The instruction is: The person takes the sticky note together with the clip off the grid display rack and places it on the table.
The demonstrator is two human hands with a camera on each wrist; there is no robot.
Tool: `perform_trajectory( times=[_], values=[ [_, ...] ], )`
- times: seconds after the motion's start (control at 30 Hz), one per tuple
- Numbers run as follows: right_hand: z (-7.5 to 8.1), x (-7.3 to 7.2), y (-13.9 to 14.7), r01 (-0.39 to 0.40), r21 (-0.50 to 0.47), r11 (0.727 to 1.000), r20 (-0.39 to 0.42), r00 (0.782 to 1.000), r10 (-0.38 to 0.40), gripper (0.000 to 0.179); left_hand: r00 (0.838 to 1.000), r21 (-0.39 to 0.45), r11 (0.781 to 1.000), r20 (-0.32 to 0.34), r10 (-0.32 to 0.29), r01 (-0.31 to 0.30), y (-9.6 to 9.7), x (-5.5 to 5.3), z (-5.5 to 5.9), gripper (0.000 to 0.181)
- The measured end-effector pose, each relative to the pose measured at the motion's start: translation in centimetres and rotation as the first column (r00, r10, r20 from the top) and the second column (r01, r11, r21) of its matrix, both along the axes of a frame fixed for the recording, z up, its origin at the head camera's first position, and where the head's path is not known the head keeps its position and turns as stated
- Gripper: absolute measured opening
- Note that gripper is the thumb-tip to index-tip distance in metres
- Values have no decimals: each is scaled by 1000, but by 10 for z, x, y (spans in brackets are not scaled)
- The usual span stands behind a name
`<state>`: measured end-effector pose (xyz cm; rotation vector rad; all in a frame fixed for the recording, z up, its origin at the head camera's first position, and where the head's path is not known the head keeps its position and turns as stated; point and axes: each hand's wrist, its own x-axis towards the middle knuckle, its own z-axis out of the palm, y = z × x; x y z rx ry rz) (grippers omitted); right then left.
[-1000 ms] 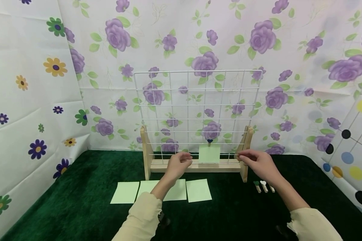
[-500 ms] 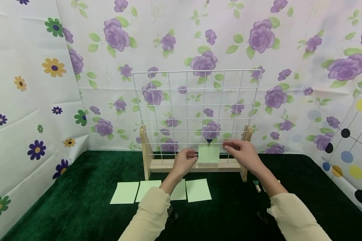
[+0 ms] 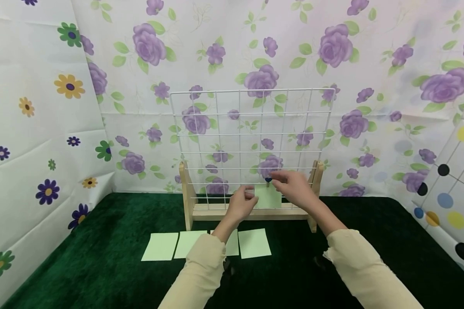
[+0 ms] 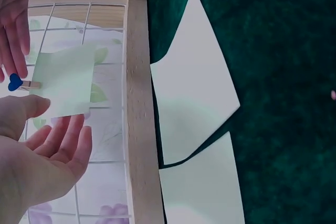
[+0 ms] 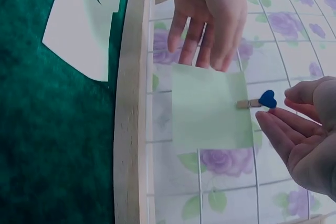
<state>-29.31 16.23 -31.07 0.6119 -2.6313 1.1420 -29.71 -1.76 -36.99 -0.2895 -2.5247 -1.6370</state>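
Observation:
A pale green paper note [image 3: 268, 197] hangs on the white wire grid [image 3: 251, 134], held by a small wooden clothespin with a dark blue heart [image 5: 268, 99]. My left hand [image 3: 241, 204] is at the note's left edge, fingers spread and loosely bent. In the left wrist view its thumb [image 4: 39, 105] overlaps the note's corner and its fingertips meet the edge; whether they touch is unclear. My right hand [image 3: 294, 187] is beside the clothespin, thumb and fingers apart around the heart, with a gap visible in the right wrist view.
The grid stands in a wooden base [image 3: 232, 214] with two uprights on a dark green cloth [image 3: 100, 240]. Several more green notes [image 3: 254, 243] lie in a row in front of it. Flowered sheets [image 3: 216, 25] stand behind and at the left; a dotted one [image 3: 448, 193] is at the right.
My right hand has moved left from the right upright to the clothespin. My left hand has moved slightly right and up to the note's edge. The hanging note stays in place.

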Motion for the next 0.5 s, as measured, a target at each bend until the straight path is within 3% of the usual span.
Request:
perform_trajectory(
  times=[0.23,0.5],
  values=[
    [0,-5,-11,18,4,1000,0,1000,-18,33,997,110,994,78,7,-16,3,-3,0,28],
    [-2,-13,-16,62,-22,998,34,998,-61,31,990,247,968,142,14,-49,4,-4,1,20]
  ],
)
